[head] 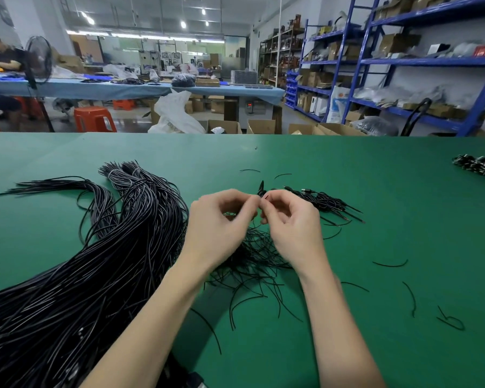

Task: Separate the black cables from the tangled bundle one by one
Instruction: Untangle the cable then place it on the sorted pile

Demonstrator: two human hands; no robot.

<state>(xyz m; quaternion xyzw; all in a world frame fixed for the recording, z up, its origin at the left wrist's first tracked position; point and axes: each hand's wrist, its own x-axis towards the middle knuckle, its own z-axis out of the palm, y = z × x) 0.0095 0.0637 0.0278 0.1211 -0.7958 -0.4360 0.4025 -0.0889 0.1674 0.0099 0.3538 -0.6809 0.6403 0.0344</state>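
A thick bundle of long black cables (101,264) sweeps across the left of the green table (375,197). Below my hands lies a tangle of thin black wires (252,264). My left hand (221,219) and my right hand (291,222) meet above that tangle, fingertips together, both pinching a small black cable end (261,190) that sticks up between them. Behind my right hand lies a small pile of short black cables with plugs (328,203).
Loose wire offcuts (392,265) lie scattered on the right of the table. A heap of black-and-white connectors (479,165) sits at the far right edge. Beyond the table stand cardboard boxes, blue shelving (403,63), red stools and a person at another table.
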